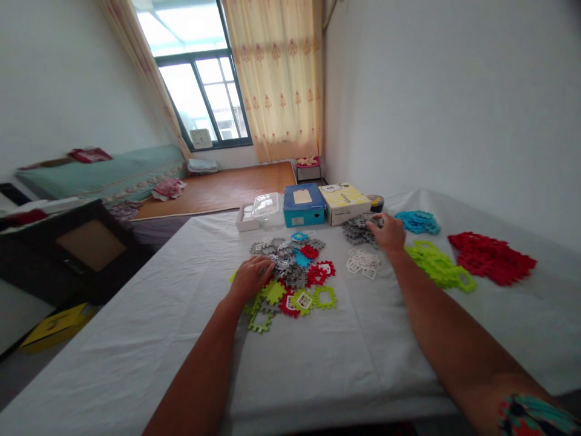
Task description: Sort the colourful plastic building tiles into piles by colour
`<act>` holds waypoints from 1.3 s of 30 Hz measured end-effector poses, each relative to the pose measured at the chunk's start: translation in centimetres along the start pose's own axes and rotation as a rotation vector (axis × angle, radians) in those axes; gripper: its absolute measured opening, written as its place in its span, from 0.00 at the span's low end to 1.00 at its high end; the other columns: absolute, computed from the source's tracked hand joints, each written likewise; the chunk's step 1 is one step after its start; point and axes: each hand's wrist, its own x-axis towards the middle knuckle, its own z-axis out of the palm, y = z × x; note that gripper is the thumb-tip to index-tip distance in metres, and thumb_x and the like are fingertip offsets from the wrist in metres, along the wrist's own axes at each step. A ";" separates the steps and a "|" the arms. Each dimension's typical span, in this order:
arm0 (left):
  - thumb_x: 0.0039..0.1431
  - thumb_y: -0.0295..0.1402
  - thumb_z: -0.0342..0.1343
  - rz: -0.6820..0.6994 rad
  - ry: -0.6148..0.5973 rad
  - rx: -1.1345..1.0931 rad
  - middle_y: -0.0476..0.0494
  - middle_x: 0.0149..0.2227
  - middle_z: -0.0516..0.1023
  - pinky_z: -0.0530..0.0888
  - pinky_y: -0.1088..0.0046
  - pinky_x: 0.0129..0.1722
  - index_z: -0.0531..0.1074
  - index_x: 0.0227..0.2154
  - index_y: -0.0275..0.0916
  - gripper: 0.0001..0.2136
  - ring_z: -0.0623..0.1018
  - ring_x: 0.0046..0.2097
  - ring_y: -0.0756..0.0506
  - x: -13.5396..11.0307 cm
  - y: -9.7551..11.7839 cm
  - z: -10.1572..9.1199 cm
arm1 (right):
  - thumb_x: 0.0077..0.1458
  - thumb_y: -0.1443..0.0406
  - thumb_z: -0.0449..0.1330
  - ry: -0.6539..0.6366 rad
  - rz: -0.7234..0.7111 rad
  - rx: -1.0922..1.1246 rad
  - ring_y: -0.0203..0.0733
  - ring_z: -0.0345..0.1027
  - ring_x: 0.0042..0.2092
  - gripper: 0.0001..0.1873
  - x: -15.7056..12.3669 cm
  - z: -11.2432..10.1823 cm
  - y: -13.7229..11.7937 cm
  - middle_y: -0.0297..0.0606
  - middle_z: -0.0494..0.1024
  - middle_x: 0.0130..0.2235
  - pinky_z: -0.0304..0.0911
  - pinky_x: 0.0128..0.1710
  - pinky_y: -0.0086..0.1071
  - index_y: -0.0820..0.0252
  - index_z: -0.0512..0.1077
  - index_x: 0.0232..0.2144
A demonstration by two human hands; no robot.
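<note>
A mixed pile of flat plastic interlocking building pieces (295,257), in grey, red, lime, blue and white, lies on the cloth-covered table. My left hand (252,277) rests at the pile's left side, fingers curled over the pieces; what they grip is hidden. To the right, my right hand (389,232) is at a stack of grey pieces (358,229), its thumb and fingers closed on a grey piece at the stack's edge. White lattice pieces (364,261) lie just below that stack. Lime pieces (438,266) are beside my right forearm, partly behind it.
Blue pieces (417,221) and red pieces (492,257) form separate heaps on the right. Along the back stand a white tray (246,225), a clear plastic container (267,209), a blue box (304,206) and a yellow-and-white box (344,203). A wall borders the right side.
</note>
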 end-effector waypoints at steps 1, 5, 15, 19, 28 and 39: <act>0.65 0.39 0.47 0.002 0.000 0.003 0.45 0.39 0.80 0.73 0.66 0.46 0.77 0.35 0.43 0.13 0.77 0.43 0.46 0.0 0.1 0.0 | 0.52 0.54 0.60 0.030 0.041 -0.056 0.54 0.64 0.48 0.18 0.3 0.0 0.9 0.47 0.76 0.43 0.60 0.45 0.45 0.58 0.74 0.41; 0.65 0.39 0.46 -0.001 -0.001 0.013 0.45 0.39 0.80 0.73 0.66 0.46 0.77 0.35 0.44 0.14 0.77 0.43 0.46 0.0 0.1 0.0 | 0.54 0.52 0.57 -0.002 0.202 -0.116 0.57 0.62 0.51 0.22 0.6 0.5 3.2 0.48 0.75 0.47 0.60 0.45 0.49 0.57 0.72 0.47; 0.65 0.39 0.47 -0.015 0.004 -0.002 0.46 0.40 0.80 0.73 0.66 0.47 0.77 0.36 0.45 0.13 0.77 0.43 0.46 -0.1 -0.2 0.2 | 0.55 0.65 0.51 0.018 0.154 -0.077 0.55 0.59 0.55 0.25 0.0 1.7 2.6 0.48 0.73 0.52 0.60 0.49 0.52 0.59 0.64 0.56; 0.65 0.39 0.47 -0.017 0.005 0.003 0.46 0.40 0.80 0.73 0.66 0.46 0.77 0.36 0.44 0.13 0.77 0.43 0.46 0.0 -0.1 0.1 | 0.54 0.67 0.51 0.041 0.090 -0.084 0.55 0.59 0.55 0.25 -0.5 1.5 2.0 0.48 0.73 0.51 0.60 0.48 0.51 0.60 0.64 0.55; 0.65 0.38 0.47 -0.006 0.009 0.021 0.45 0.40 0.80 0.73 0.66 0.46 0.77 0.36 0.44 0.13 0.77 0.43 0.46 0.0 0.0 0.0 | 0.54 0.71 0.49 0.038 0.034 -0.034 0.53 0.62 0.52 0.25 -0.4 2.0 2.2 0.47 0.77 0.47 0.61 0.48 0.45 0.63 0.64 0.55; 0.65 0.38 0.47 -0.014 -0.026 0.011 0.46 0.41 0.80 0.72 0.65 0.47 0.77 0.37 0.44 0.13 0.77 0.44 0.45 -0.1 -0.1 0.2 | 0.58 0.56 0.56 -0.658 -0.637 0.359 0.43 0.71 0.42 0.15 -9.7 1.2 -10.4 0.39 0.79 0.42 0.64 0.44 0.36 0.55 0.74 0.43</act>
